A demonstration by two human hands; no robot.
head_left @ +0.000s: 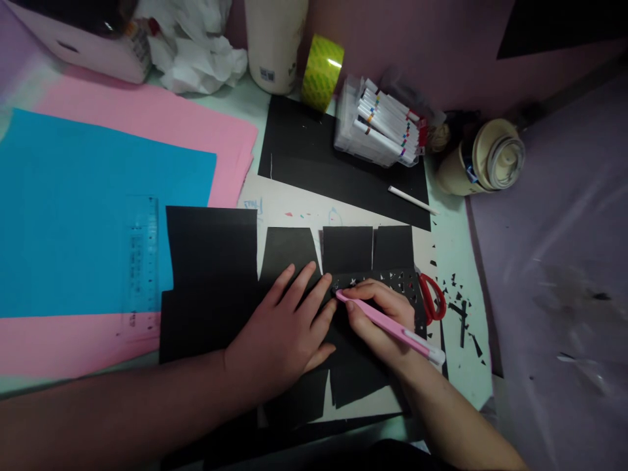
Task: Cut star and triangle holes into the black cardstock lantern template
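Black cardboard (210, 275) with cut flaps lies spread over a white sheet. My left hand (294, 320) rests flat on it, fingers spread, pressing near the middle. In my right hand (383, 314) is a pink craft knife (377, 317) with a white end, held like a pen. Its tip meets the cardboard just right of my left fingertips; the blade itself is too small to make out. Small star and triangle holes run along the strip right of the tip. Red-handled scissors (432, 299) lie partly under the cardboard's right side.
Black scraps (464, 320) litter the table's right side. Blue paper (98, 216), pink paper (235, 144) and a clear ruler (141, 261) are on the left. Behind are yellow tape (322, 75), a box of markers (387, 124), a white stick (412, 200) and a lidded cup (483, 160).
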